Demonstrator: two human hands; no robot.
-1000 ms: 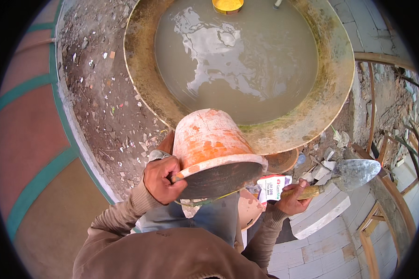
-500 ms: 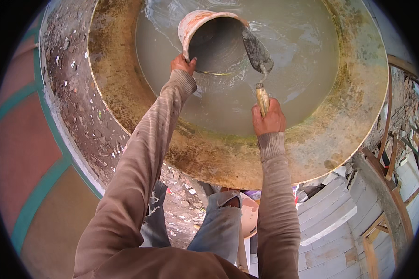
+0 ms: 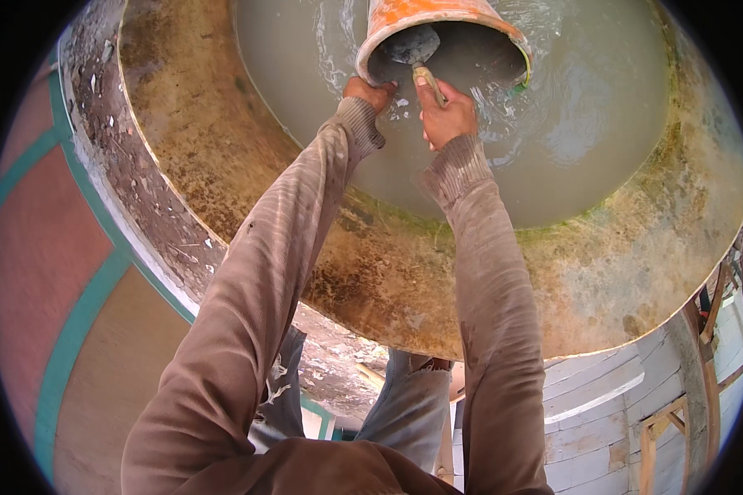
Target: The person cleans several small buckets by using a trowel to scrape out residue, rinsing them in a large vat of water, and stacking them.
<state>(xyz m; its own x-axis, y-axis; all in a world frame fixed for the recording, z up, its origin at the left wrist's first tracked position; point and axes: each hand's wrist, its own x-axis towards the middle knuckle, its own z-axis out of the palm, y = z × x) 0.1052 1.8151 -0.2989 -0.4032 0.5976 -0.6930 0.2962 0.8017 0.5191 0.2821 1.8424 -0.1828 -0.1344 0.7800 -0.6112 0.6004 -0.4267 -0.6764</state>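
Note:
An orange bucket (image 3: 437,11), smeared with pale residue, lies tilted in the murky grey water (image 3: 574,157), its mouth facing me. My left hand (image 3: 371,94) is closed on the near left part of its rim. In my right hand (image 3: 448,113) is the wooden handle of a trowel (image 3: 414,45); the grey metal blade reaches inside the bucket, near its upper left wall. Just outside the bucket's mouth, my two hands are close together but apart. The far end of the bucket is cut off by the picture's top edge.
A wide round basin with a stained yellow-brown rim (image 3: 388,289) holds the water. Rubble-strewn ground (image 3: 140,157) runs along its left, beside a reddish floor with green bands (image 3: 49,231). Pale blocks (image 3: 594,412) and wooden frame pieces (image 3: 648,454) lie at lower right.
The bucket has turned and shifted right and away from me. My right hand has moved up and left, bringing the trowel blade from beside the bucket into its mouth. The left hand keeps the rim.

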